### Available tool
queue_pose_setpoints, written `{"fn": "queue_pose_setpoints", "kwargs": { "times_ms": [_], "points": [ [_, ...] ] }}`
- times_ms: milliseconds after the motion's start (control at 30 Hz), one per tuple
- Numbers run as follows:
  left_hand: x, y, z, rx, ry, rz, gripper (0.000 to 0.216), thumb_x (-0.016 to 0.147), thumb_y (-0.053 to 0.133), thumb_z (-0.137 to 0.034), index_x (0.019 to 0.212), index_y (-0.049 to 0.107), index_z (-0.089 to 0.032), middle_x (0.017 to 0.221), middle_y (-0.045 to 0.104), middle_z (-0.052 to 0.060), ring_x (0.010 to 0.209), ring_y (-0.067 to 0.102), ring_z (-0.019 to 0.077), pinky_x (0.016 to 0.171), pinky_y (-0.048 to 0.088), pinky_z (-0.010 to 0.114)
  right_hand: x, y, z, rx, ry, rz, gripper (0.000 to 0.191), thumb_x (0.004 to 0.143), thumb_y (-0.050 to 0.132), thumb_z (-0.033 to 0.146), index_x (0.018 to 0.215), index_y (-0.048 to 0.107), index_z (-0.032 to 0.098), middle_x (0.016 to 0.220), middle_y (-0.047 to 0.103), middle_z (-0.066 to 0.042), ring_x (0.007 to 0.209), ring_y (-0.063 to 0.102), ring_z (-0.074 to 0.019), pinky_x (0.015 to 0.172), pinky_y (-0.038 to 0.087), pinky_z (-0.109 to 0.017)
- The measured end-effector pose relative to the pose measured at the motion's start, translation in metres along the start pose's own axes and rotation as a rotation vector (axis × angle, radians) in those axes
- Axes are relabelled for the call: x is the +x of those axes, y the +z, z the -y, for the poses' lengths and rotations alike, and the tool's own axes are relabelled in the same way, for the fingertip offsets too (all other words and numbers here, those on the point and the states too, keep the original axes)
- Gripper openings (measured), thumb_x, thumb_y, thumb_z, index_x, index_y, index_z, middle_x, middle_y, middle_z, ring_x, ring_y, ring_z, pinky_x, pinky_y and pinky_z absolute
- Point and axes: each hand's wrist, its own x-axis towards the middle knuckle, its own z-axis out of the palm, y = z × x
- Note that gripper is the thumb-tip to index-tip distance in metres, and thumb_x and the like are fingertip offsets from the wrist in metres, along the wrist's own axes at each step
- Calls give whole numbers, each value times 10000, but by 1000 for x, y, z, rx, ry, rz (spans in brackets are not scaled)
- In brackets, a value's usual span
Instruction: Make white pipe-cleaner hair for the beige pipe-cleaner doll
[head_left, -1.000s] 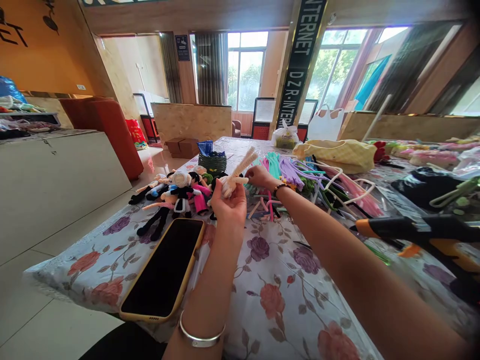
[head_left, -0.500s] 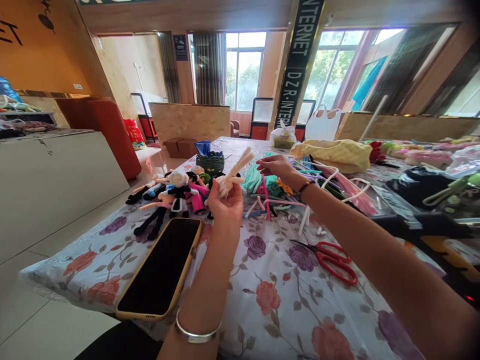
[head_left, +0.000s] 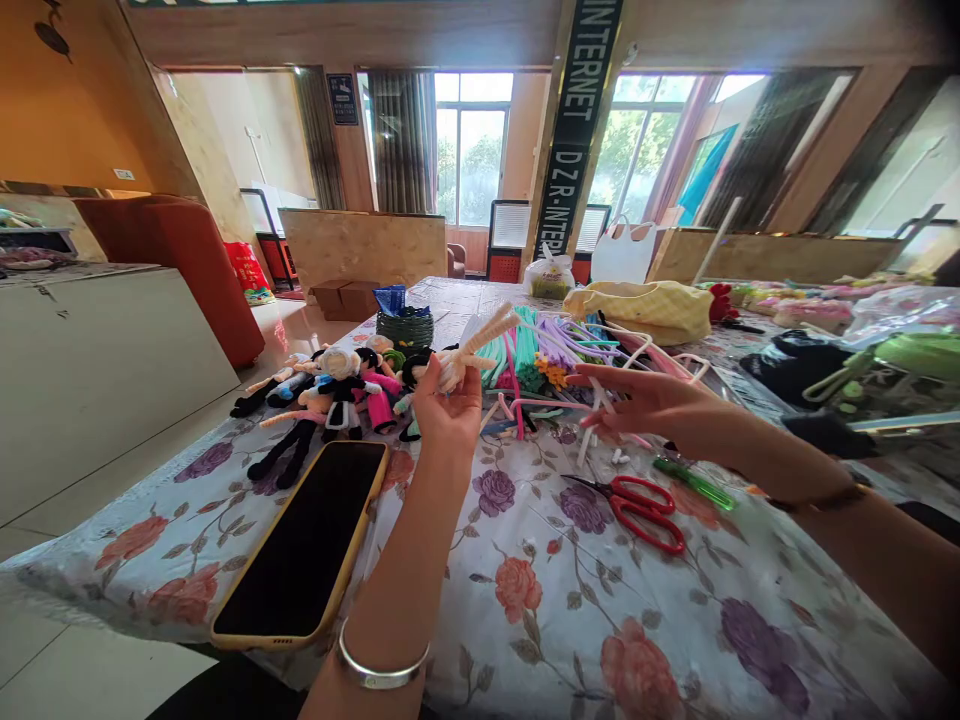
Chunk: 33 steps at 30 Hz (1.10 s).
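My left hand (head_left: 448, 405) is closed on a cream fuzzy pipe-cleaner piece (head_left: 480, 343), with twisted stems sticking out up and to the right. Its lower part is hidden by my fingers. Off to the right, my right hand (head_left: 637, 400) is held flat with its fingers stretched out, above the table. Behind it lie bundles of coloured pipe cleaners (head_left: 555, 340) in mint, lilac and pink. Red-handled scissors (head_left: 646, 512) rest below my right hand, and a green transparent tool (head_left: 697, 484) lies beside them. Several fuzzy dolls (head_left: 341, 390) are heaped left of my left hand.
A phone in a yellow case (head_left: 304, 540) lies on the flowered tablecloth (head_left: 517, 640). Farther back stand a dark woven basket (head_left: 405, 328), a yellow cloth bag (head_left: 641, 308) and a plastic bag (head_left: 548, 277). A black and green bag (head_left: 885, 370) is at the right.
My right hand has moved right, away from the cream piece, and its fingers have straightened. The green tool has come into sight. My left hand keeps its hold; the view has shifted slightly.
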Motion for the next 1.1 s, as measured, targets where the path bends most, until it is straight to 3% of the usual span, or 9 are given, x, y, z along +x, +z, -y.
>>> {"fn": "queue_pose_setpoints", "kwargs": {
  "times_ms": [67,100,233,367,500,633,733,867,1100],
  "points": [
    [-2,1,4,59,-1,48,101,823,590,-175,734,560,-138,699,637,6,671,640,98,700,555,223,-18,-6,-6,-11,-27,7,647,749,703,288,1344,459,358,1338,547,-70,936,686,-216,782,583,-354],
    [-4,2,6,96,1,76,91,819,595,-172,739,566,-138,709,643,8,675,645,101,694,553,224,-26,-8,-9,-42,-25,1,676,751,702,298,1364,424,365,1312,569,-68,923,689,-211,782,581,-353],
    [-10,0,17,296,-35,158,88,766,660,-188,765,581,-151,730,646,11,650,640,116,654,539,243,-44,-2,-12,-304,23,-86,685,774,670,345,1384,366,280,938,721,-43,788,701,-193,683,574,-306],
    [-12,-5,26,417,-3,224,213,694,725,-160,815,551,-185,773,645,-3,673,630,120,625,517,241,-45,9,-15,-718,-19,-296,425,794,633,293,1201,523,247,730,715,8,626,677,-163,624,541,-281],
    [-14,-9,33,479,7,278,379,607,783,-135,872,522,-205,803,630,-18,677,609,104,578,488,204,-45,10,-19,-919,-229,-349,167,874,522,235,1034,569,222,721,718,5,629,676,-155,592,513,-258],
    [-23,-13,45,550,-15,395,528,541,801,-87,964,509,-207,808,615,-29,706,604,107,654,521,251,-51,5,-23,-1086,-463,-399,184,920,422,181,1031,567,205,887,710,-45,760,678,-182,648,503,-286],
    [-29,-17,52,631,-13,501,612,526,804,-95,1053,525,-232,802,596,-46,735,596,105,726,521,281,-54,3,-26,-1108,-495,-511,213,915,429,188,1077,565,209,962,641,-78,741,654,-179,638,501,-299],
    [-31,-23,59,746,2,537,620,527,798,-100,1078,561,-254,828,583,-49,724,582,85,720,495,234,-55,6,-27,-1035,-545,-582,235,907,426,198,1086,572,247,1059,526,-99,730,617,-158,643,515,-320],
    [-29,-30,65,812,-2,589,619,495,799,-73,1049,586,-249,863,591,-34,778,569,105,689,488,203,-58,15,-19,-970,-591,-612,239,915,407,127,1060,553,250,999,574,-70,927,598,-175,778,504,-307]
  ]
}}
